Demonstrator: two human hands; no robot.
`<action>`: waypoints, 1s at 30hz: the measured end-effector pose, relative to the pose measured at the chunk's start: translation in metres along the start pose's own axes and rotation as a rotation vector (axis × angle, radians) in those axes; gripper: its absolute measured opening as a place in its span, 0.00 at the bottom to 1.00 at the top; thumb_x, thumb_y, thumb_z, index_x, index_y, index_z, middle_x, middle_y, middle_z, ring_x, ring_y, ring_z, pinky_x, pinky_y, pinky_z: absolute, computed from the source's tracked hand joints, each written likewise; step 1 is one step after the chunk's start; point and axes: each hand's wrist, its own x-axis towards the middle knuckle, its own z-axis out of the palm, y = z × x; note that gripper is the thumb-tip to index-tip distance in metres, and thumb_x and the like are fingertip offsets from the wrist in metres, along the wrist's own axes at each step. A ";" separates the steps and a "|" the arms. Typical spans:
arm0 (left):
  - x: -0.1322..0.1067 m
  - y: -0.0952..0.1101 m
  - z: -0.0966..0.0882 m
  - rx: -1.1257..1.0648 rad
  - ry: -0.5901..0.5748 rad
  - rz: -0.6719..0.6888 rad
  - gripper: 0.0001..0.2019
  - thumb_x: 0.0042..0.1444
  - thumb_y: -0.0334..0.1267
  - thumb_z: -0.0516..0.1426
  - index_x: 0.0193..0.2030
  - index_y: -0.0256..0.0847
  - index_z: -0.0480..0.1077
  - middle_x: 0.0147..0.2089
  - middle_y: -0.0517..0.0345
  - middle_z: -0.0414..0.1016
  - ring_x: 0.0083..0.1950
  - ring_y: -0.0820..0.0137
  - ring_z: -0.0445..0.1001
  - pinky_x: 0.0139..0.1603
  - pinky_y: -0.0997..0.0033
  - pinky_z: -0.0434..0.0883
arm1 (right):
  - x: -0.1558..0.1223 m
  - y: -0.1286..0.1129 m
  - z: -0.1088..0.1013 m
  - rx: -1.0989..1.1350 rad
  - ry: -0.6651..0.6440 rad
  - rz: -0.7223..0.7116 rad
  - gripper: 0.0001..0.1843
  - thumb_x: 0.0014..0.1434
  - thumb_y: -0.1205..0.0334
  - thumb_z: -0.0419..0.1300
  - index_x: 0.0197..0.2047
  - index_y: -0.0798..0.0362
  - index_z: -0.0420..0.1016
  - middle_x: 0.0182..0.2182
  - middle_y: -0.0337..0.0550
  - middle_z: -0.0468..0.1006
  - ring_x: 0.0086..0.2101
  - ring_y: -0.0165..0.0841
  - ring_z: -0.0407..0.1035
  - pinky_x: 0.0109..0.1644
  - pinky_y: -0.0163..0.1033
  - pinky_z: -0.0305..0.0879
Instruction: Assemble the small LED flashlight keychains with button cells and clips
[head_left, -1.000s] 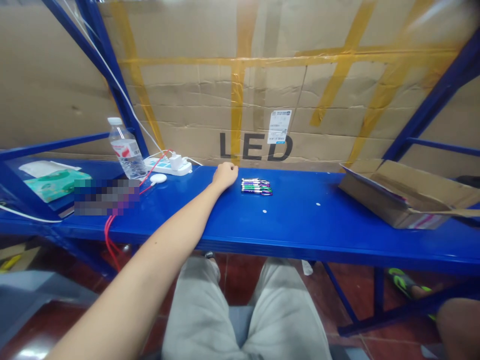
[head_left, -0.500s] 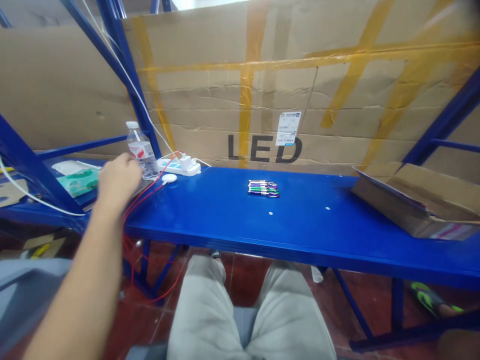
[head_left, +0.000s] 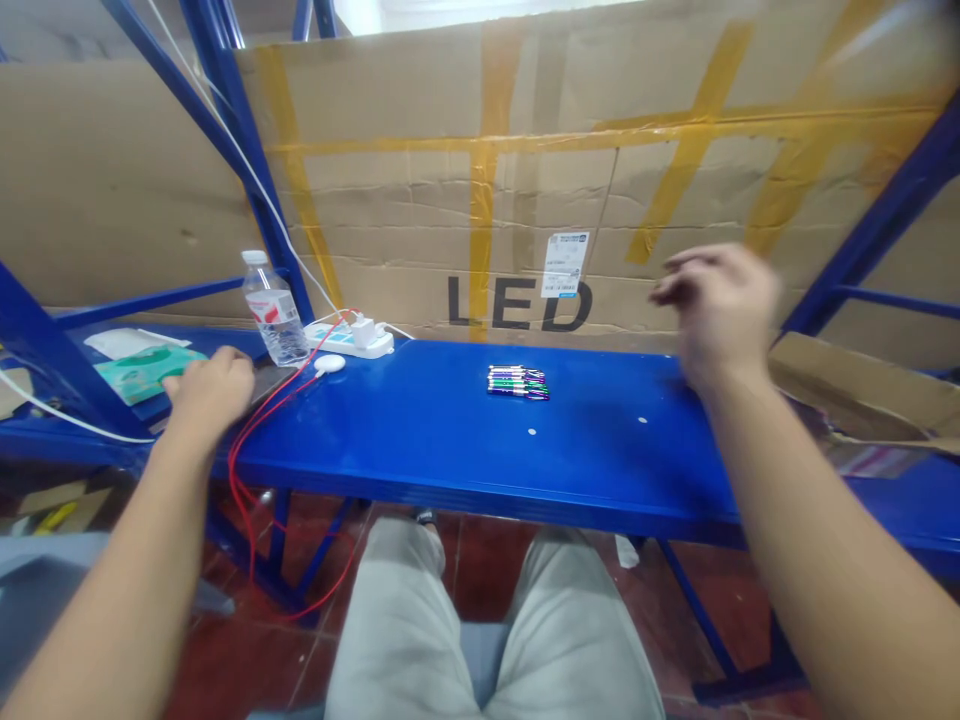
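My left hand (head_left: 210,388) was palm down at nine o'clock from the pens (head_left: 517,383), its fingers loosely bent beside a dark flat thing (head_left: 274,382); I couldn't tell whether it had hold of anything. My right hand (head_left: 726,312) was up above the blue bench (head_left: 435,440), between two and three o'clock from the pens, blurred, its fingers curled inward, and I couldn't tell what, if anything, they held. The pens lay side by side in a tight row near the middle of the bench, well apart from both hands. At three o'clock from them sat an open cardboard box (head_left: 870,385), partly hidden. Between one and two o'clock from my left hand stood a water bottle (head_left: 276,315), just beside a white power strip (head_left: 364,340).
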 end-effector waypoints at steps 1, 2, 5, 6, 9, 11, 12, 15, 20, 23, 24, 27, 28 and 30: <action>-0.002 0.014 -0.002 0.069 0.175 -0.097 0.17 0.59 0.49 0.44 0.45 0.48 0.69 0.55 0.46 0.74 0.65 0.37 0.63 0.63 0.22 0.52 | -0.005 0.009 0.010 -0.075 -0.093 0.131 0.08 0.59 0.70 0.55 0.32 0.55 0.74 0.21 0.38 0.71 0.23 0.27 0.68 0.33 0.37 0.65; -0.004 0.031 -0.003 0.112 0.269 -0.100 0.17 0.61 0.49 0.44 0.46 0.46 0.69 0.54 0.46 0.74 0.64 0.40 0.65 0.64 0.29 0.57 | -0.011 0.020 0.019 -0.164 -0.244 0.263 0.07 0.57 0.72 0.56 0.30 0.55 0.74 0.20 0.38 0.72 0.22 0.28 0.68 0.32 0.37 0.65; -0.008 0.104 0.009 0.046 0.375 0.134 0.13 0.60 0.43 0.50 0.44 0.42 0.71 0.45 0.50 0.78 0.52 0.52 0.75 0.58 0.51 0.70 | -0.030 0.049 0.042 -0.368 -0.646 0.394 0.07 0.56 0.70 0.57 0.29 0.57 0.76 0.21 0.40 0.74 0.24 0.30 0.69 0.32 0.36 0.64; -0.009 0.132 0.019 -0.004 0.298 0.294 0.11 0.60 0.40 0.50 0.43 0.41 0.71 0.43 0.51 0.78 0.49 0.57 0.76 0.55 0.56 0.71 | -0.035 0.056 0.047 -0.375 -0.784 0.394 0.07 0.55 0.69 0.57 0.30 0.57 0.76 0.22 0.41 0.75 0.26 0.31 0.70 0.32 0.36 0.64; -0.009 0.210 0.061 -0.145 -0.099 0.750 0.09 0.60 0.36 0.51 0.39 0.41 0.73 0.41 0.52 0.79 0.43 0.64 0.75 0.50 0.65 0.70 | -0.049 0.066 0.054 -0.373 -0.969 0.295 0.07 0.55 0.65 0.59 0.33 0.56 0.78 0.28 0.41 0.79 0.30 0.31 0.70 0.37 0.35 0.65; -0.010 0.246 0.092 -0.162 -0.312 0.959 0.08 0.58 0.35 0.53 0.38 0.42 0.75 0.42 0.51 0.79 0.43 0.63 0.75 0.47 0.67 0.69 | -0.056 0.066 0.055 -0.405 -1.049 0.259 0.08 0.55 0.63 0.60 0.34 0.55 0.80 0.29 0.41 0.79 0.31 0.32 0.70 0.37 0.35 0.64; -0.011 0.258 0.105 -0.146 -0.354 1.014 0.07 0.57 0.35 0.55 0.37 0.42 0.75 0.42 0.50 0.79 0.43 0.62 0.75 0.45 0.67 0.68 | -0.059 0.065 0.055 -0.428 -1.089 0.221 0.08 0.55 0.62 0.60 0.34 0.55 0.81 0.30 0.41 0.79 0.31 0.32 0.70 0.37 0.35 0.63; -0.011 0.275 0.129 -0.167 -0.394 1.061 0.03 0.53 0.37 0.60 0.32 0.43 0.75 0.38 0.49 0.78 0.40 0.59 0.75 0.39 0.66 0.65 | -0.065 0.063 0.054 -0.497 -1.150 0.107 0.09 0.55 0.62 0.61 0.35 0.54 0.82 0.33 0.41 0.78 0.33 0.32 0.69 0.38 0.35 0.62; -0.004 0.277 0.137 -0.140 -0.508 1.033 0.04 0.50 0.38 0.62 0.28 0.42 0.72 0.32 0.53 0.76 0.33 0.64 0.72 0.34 0.69 0.61 | -0.067 0.060 0.056 -0.541 -1.188 0.063 0.08 0.55 0.66 0.61 0.35 0.54 0.82 0.35 0.43 0.75 0.35 0.32 0.69 0.40 0.33 0.62; -0.002 0.278 0.137 -0.097 -0.537 1.098 0.05 0.53 0.38 0.59 0.30 0.40 0.71 0.32 0.55 0.75 0.32 0.67 0.70 0.34 0.69 0.60 | -0.068 0.059 0.058 -0.515 -1.197 0.035 0.07 0.54 0.65 0.61 0.33 0.55 0.81 0.35 0.44 0.73 0.35 0.33 0.68 0.41 0.35 0.62; -0.002 0.278 0.137 -0.099 -0.514 1.121 0.05 0.53 0.38 0.58 0.30 0.40 0.71 0.33 0.54 0.75 0.32 0.68 0.69 0.34 0.69 0.61 | -0.068 0.058 0.058 -0.496 -1.190 0.028 0.06 0.53 0.64 0.61 0.31 0.55 0.80 0.34 0.44 0.73 0.34 0.33 0.68 0.41 0.36 0.63; -0.009 0.275 0.136 -0.180 -0.388 1.132 0.05 0.54 0.38 0.57 0.31 0.39 0.68 0.36 0.53 0.74 0.34 0.67 0.69 0.35 0.69 0.62 | -0.070 0.059 0.058 -0.377 -1.105 0.047 0.04 0.52 0.65 0.61 0.28 0.55 0.76 0.33 0.44 0.73 0.35 0.34 0.69 0.43 0.37 0.64; -0.012 0.273 0.136 -0.226 -0.355 1.112 0.05 0.55 0.38 0.56 0.33 0.39 0.68 0.36 0.54 0.74 0.35 0.67 0.69 0.36 0.69 0.63 | -0.071 0.059 0.058 -0.312 -1.063 0.085 0.04 0.51 0.64 0.60 0.27 0.55 0.75 0.33 0.44 0.74 0.34 0.34 0.69 0.43 0.38 0.64; -0.018 0.269 0.133 -0.317 -0.328 1.053 0.05 0.58 0.38 0.55 0.36 0.40 0.68 0.37 0.55 0.75 0.36 0.67 0.70 0.37 0.69 0.64 | -0.072 0.059 0.059 -0.155 -0.987 0.212 0.05 0.51 0.63 0.60 0.27 0.54 0.73 0.30 0.43 0.76 0.32 0.33 0.70 0.41 0.38 0.66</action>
